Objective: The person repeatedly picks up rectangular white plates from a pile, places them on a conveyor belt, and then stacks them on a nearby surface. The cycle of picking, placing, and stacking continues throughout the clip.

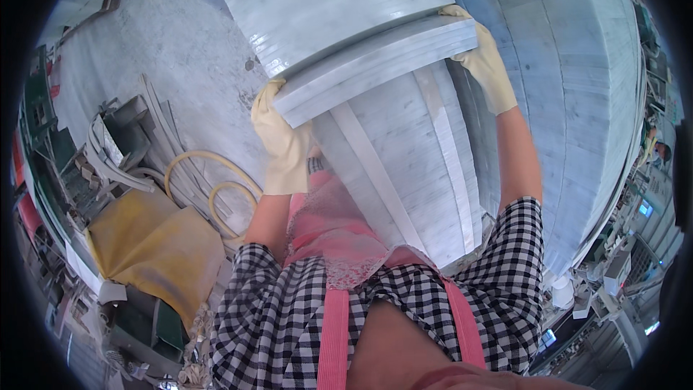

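A short stack of grey-veined white stone slabs (pixel 382 65), its layered edge facing me, lies across the middle of the head view. My left hand (pixel 280 137), in a cream rubber glove, is closed round its left end, with the thumb at the upper corner. At the right end my right hand (pixel 485 61), gloved alike, grips the corner with its fingers over the top edge. Just beyond is a broad pile of pale polished slabs (pixel 332 0). Below the held slabs, nearer to me, stands a stone block (pixel 379 152) with two pale strips (pixel 375 173) running along it.
Tall layered stone stacks (pixel 563 94) rise on the right. To the left lie long thin offcuts (pixel 160 119), a coiled yellowish hose (pixel 216 162) and a dusty yellow sheet (pixel 155 242) on the pale floor (pixel 188 50). A dark green bin-like object (pixel 166 328) stands at the lower left.
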`<state>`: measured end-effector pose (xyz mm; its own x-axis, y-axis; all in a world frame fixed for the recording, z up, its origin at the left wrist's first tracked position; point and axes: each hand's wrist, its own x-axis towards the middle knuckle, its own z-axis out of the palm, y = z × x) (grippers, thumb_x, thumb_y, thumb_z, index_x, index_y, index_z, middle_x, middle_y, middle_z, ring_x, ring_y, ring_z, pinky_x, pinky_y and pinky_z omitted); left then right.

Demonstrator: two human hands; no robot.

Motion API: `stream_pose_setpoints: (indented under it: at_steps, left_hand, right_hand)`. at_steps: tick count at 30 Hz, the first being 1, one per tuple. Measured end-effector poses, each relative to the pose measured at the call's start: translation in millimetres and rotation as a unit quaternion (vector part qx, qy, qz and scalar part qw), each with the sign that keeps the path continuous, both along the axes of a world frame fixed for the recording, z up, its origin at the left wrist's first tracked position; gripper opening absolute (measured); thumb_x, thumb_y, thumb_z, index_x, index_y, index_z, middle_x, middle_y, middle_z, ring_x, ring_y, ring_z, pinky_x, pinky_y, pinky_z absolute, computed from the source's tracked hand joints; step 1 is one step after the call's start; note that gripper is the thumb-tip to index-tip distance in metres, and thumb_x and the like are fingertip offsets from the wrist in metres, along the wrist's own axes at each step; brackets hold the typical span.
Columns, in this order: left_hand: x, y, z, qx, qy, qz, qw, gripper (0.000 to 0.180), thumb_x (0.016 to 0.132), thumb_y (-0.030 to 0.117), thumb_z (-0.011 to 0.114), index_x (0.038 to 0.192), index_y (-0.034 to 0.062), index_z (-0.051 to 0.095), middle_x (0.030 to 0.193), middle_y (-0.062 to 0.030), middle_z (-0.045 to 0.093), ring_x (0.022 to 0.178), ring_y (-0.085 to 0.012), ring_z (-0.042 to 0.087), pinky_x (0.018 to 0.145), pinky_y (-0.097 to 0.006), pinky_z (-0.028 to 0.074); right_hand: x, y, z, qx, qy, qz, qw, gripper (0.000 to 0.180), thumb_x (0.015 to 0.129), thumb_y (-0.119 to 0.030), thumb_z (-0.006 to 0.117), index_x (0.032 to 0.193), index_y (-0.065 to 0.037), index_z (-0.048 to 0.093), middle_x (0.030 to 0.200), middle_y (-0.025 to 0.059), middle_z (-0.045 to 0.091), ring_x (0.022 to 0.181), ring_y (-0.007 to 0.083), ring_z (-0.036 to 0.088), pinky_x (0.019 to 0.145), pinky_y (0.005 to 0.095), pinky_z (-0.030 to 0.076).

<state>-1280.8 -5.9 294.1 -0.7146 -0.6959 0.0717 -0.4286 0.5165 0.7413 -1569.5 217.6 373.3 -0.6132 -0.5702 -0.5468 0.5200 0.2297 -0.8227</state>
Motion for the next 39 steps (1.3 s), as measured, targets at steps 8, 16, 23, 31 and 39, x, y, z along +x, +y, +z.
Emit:
stream_pose_setpoints:
  at_steps: [8, 16, 23, 31, 39]
  left_hand:
    - [-10, 29, 52, 0.297, -0.075, 0.038, 0.951, 0.059, 0.077, 0.018, 0.08, 0.128, 0.0012, 0.055, 0.118, -0.0156, 0.066, 0.109, -0.0292, 0.064, 0.092, -0.037, 0.049]
    - [13, 2, 45, 0.423, -0.129, -0.017, 0.897, 0.064, 0.082, 0.029, 0.078, 0.131, -0.0017, 0.051, 0.117, -0.0155, 0.065, 0.103, -0.0222, 0.063, 0.088, -0.035, 0.049]
    - [55, -9, 61, 0.56, 0.076, -0.004, 0.825, 0.065, 0.091, 0.045, 0.063, 0.133, -0.0017, 0.046, 0.115, -0.0123, 0.058, 0.104, -0.0219, 0.052, 0.087, -0.033, 0.046]
    - [43, -3, 66, 0.618, 0.092, 0.099, 0.774, 0.041, 0.099, 0.024, 0.044, 0.134, 0.0024, 0.042, 0.132, -0.015, 0.049, 0.116, -0.0241, 0.048, 0.097, -0.031, 0.042]
    - [64, 8, 72, 0.485, 0.094, -0.127, 0.86, 0.06, 0.093, -0.01, 0.043, 0.149, 0.0035, 0.028, 0.139, -0.0193, 0.05, 0.124, -0.0242, 0.048, 0.104, -0.031, 0.039]
  right_hand:
    - [19, 32, 14, 0.282, 0.416, 0.142, 0.853, 0.073, 0.069, -0.025, 0.085, 0.128, 0.007, 0.056, 0.121, 0.0215, 0.066, 0.115, 0.0343, 0.062, 0.099, 0.0396, 0.047]
    - [36, 0, 52, 0.132, 0.125, -0.088, 0.979, 0.081, 0.09, -0.049, 0.067, 0.148, 0.001, 0.041, 0.151, 0.0165, 0.043, 0.14, 0.0247, 0.039, 0.112, 0.0369, 0.035]
    - [75, -24, 54, 0.256, 0.193, -0.055, 0.946, 0.073, 0.095, -0.052, 0.059, 0.139, 0.006, 0.051, 0.138, 0.0175, 0.057, 0.129, 0.0241, 0.053, 0.108, 0.0374, 0.04]
    - [68, -17, 45, 0.197, 0.153, -0.114, 0.962, 0.064, 0.098, -0.041, 0.059, 0.139, 0.008, 0.05, 0.143, 0.0165, 0.054, 0.133, 0.0238, 0.049, 0.112, 0.0388, 0.036]
    - [92, 5, 55, 0.101, 0.079, -0.156, 0.979, 0.078, 0.099, -0.048, 0.056, 0.148, 0.009, 0.035, 0.154, 0.017, 0.039, 0.145, 0.0255, 0.033, 0.119, 0.0435, 0.025]
